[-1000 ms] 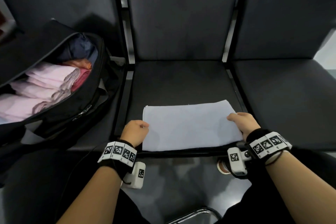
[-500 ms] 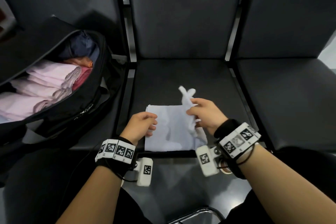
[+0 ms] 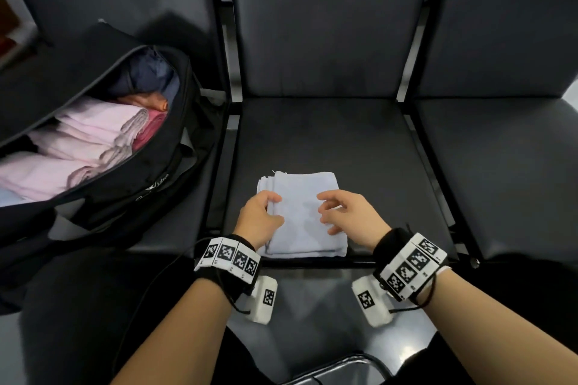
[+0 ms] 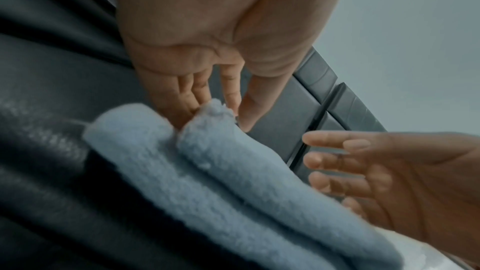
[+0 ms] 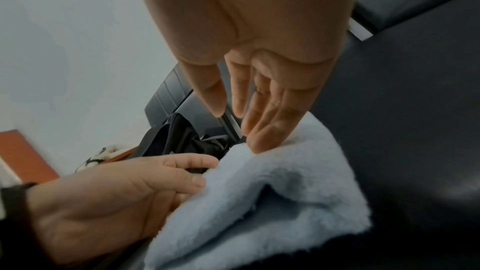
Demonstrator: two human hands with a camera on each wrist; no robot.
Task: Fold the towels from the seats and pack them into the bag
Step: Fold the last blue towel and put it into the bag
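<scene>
A light blue towel (image 3: 305,228) lies folded into a small rectangle near the front edge of the middle seat (image 3: 328,137). My left hand (image 3: 271,204) is at its left edge, thumb and fingers pinching the stacked layers (image 4: 215,110). My right hand (image 3: 328,212) hovers over the towel's right half with fingers spread and straight; in the right wrist view its fingertips (image 5: 255,145) just touch the cloth. The open black bag (image 3: 175,150) sits on the left seat, holding several folded pink towels (image 3: 78,147).
The right seat (image 3: 500,172) is bare black cushion. Metal frame bars (image 3: 416,141) separate the seats. Darker cloth (image 3: 147,72) fills the bag's far end. A chrome tube (image 3: 337,369) shows near my legs below the seat's front edge.
My right hand carried the towel's right half over to the left, folding it in half, then let go. My left hand stayed at the left edge.
</scene>
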